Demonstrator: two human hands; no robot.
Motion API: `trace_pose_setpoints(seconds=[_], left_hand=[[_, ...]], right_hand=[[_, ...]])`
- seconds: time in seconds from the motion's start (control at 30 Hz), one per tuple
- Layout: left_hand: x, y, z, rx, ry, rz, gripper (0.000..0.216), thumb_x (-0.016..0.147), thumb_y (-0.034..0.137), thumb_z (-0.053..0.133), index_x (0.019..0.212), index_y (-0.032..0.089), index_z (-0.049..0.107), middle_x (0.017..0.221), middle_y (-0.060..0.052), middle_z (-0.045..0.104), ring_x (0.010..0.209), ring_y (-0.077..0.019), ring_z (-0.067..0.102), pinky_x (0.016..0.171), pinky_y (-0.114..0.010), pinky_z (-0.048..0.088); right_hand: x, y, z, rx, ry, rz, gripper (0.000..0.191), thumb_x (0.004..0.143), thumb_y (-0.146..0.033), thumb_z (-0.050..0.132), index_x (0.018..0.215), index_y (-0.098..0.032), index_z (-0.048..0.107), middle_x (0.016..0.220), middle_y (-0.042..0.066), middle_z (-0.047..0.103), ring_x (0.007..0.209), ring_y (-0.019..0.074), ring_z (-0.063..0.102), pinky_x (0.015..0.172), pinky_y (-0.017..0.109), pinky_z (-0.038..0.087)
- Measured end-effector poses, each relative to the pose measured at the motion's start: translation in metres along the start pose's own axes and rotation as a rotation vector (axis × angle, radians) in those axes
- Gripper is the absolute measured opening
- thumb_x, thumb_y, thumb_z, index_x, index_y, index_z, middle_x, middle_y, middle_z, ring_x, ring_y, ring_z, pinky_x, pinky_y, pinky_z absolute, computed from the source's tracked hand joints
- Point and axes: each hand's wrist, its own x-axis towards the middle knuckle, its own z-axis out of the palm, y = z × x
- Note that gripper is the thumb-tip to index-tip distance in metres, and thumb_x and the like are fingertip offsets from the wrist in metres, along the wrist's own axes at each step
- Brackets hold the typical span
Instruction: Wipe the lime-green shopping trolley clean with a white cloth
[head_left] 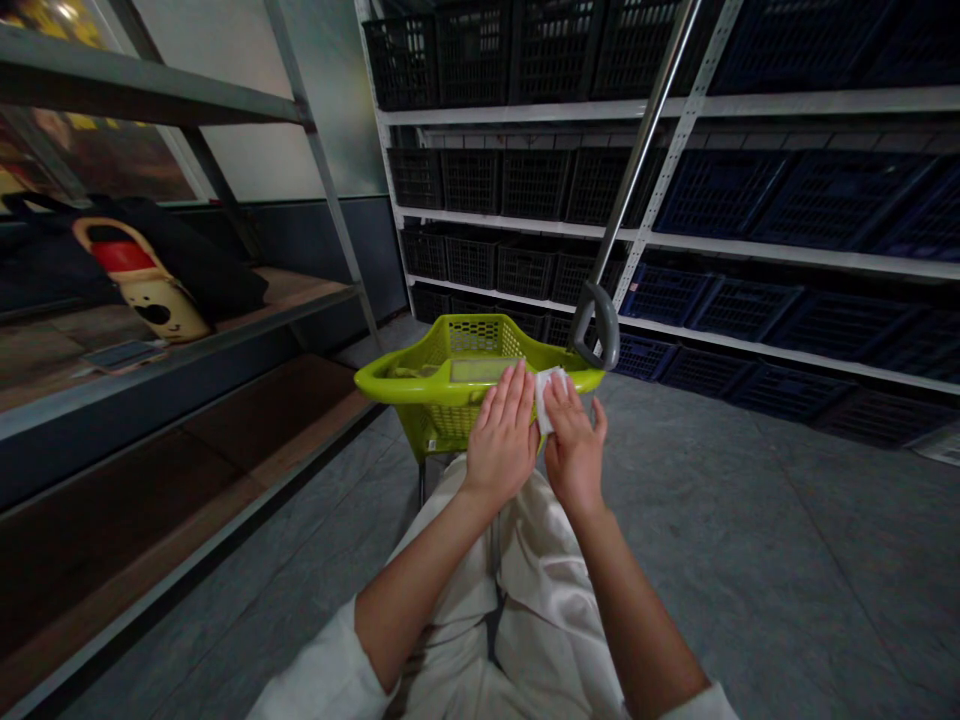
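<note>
A green plastic shopping basket (pixel 420 390) with perforated walls stands in front of my knees. My left hand (pixel 506 430) lies with straight fingers over the near rim, its fingertips close to a clear panel set there. Just beside it, my right hand (pixel 574 435) presses a white wipe (pixel 550 395) against the right part of that rim. The fingers partly cover the wipe. From the basket's right corner a metal pole (pixel 637 165) rises, with a grey loop handle (pixel 600 325) at its lower end.
To the left is a metal shelf rack (pixel 330 300) holding a cream bottle (pixel 154 290) with a red top, a phone (pixel 124 355) and a dark bag (pixel 202 255). White shelving (pixel 525 222) with black crates (pixel 529 185) and blue crates (pixel 832 200) fills the back. Grey floor (pixel 750 530) extends to the right.
</note>
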Motion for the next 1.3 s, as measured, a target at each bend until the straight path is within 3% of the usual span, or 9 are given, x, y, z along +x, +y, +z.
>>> trace_pose_setpoints(seconds=[0.1, 0.3, 0.53, 0.77, 0.97, 1.03, 1.2, 1.3], left_hand=[[0.000, -0.001, -0.001, 0.006, -0.006, -0.004, 0.063, 0.101, 0.028, 0.033, 0.157, 0.005, 0.019, 0.167, -0.011, 0.017, 0.155, -0.0226, 0.013, 0.125, -0.041, 0.020], [-0.001, -0.003, -0.001, 0.014, -0.002, -0.001, 0.063, 0.102, 0.031, 0.033, 0.157, 0.005, 0.019, 0.166, -0.010, 0.018, 0.155, -0.0225, 0.015, 0.125, -0.041, 0.021], [0.000, -0.001, 0.000, 0.014, 0.004, 0.005, 0.062, 0.100, 0.026, 0.033, 0.157, 0.005, 0.019, 0.166, -0.010, 0.017, 0.155, -0.0221, 0.012, 0.125, -0.041, 0.021], [-0.002, -0.001, 0.002, 0.004, 0.002, -0.002, 0.063, 0.102, 0.031, 0.033, 0.157, 0.006, 0.018, 0.167, -0.010, 0.017, 0.155, -0.0221, 0.013, 0.125, -0.040, 0.020], [-0.001, 0.000, 0.003, 0.005, 0.005, -0.002, 0.063, 0.100, 0.026, 0.034, 0.157, 0.005, 0.018, 0.167, -0.011, 0.016, 0.155, -0.0232, 0.012, 0.125, -0.042, 0.020], [-0.002, -0.001, 0.003, 0.004, 0.003, -0.004, 0.063, 0.100, 0.028, 0.034, 0.157, 0.005, 0.018, 0.167, -0.010, 0.017, 0.155, -0.0228, 0.012, 0.125, -0.042, 0.020], [-0.002, -0.004, 0.002, -0.005, 0.011, 0.001, 0.064, 0.101, 0.031, 0.034, 0.158, 0.005, 0.017, 0.166, -0.011, 0.017, 0.155, -0.0225, 0.012, 0.125, -0.042, 0.022], [-0.002, -0.004, 0.003, -0.007, 0.012, 0.003, 0.065, 0.101, 0.030, 0.034, 0.158, 0.005, 0.016, 0.167, -0.011, 0.017, 0.155, -0.0227, 0.011, 0.125, -0.042, 0.021]], right_hand=[[-0.001, 0.001, -0.001, 0.030, -0.043, -0.064, 0.078, 0.081, -0.003, 0.036, 0.155, -0.027, 0.033, 0.156, 0.007, 0.045, 0.149, 0.0172, 0.035, 0.122, 0.049, 0.018], [-0.004, 0.019, 0.010, -0.003, 0.163, 0.191, 0.080, 0.078, -0.001, 0.033, 0.153, -0.027, 0.037, 0.155, 0.009, 0.046, 0.146, 0.0209, 0.040, 0.118, 0.053, 0.024], [-0.003, -0.001, 0.000, 0.069, -0.027, -0.082, 0.078, 0.080, -0.002, 0.037, 0.155, -0.026, 0.033, 0.156, 0.008, 0.044, 0.149, 0.0182, 0.034, 0.119, 0.045, 0.028], [-0.002, 0.025, 0.010, 0.026, 0.187, 0.172, 0.080, 0.079, -0.001, 0.032, 0.153, -0.030, 0.037, 0.153, 0.008, 0.049, 0.145, 0.0204, 0.042, 0.116, 0.050, 0.031], [-0.003, 0.004, 0.001, 0.086, -0.042, -0.124, 0.077, 0.083, -0.004, 0.037, 0.156, -0.026, 0.029, 0.156, 0.008, 0.044, 0.149, 0.0185, 0.033, 0.119, 0.047, 0.027], [-0.003, 0.011, 0.000, 0.080, -0.045, -0.104, 0.079, 0.082, -0.003, 0.036, 0.156, -0.028, 0.029, 0.157, 0.007, 0.043, 0.149, 0.0186, 0.034, 0.120, 0.048, 0.025], [-0.002, 0.025, 0.004, 0.038, 0.129, 0.133, 0.082, 0.079, 0.000, 0.032, 0.155, -0.030, 0.033, 0.156, 0.008, 0.045, 0.147, 0.0197, 0.038, 0.117, 0.051, 0.028], [0.001, 0.009, 0.002, 0.035, 0.041, 0.042, 0.079, 0.081, -0.001, 0.035, 0.155, -0.028, 0.031, 0.156, 0.008, 0.044, 0.148, 0.0191, 0.036, 0.119, 0.050, 0.026]])
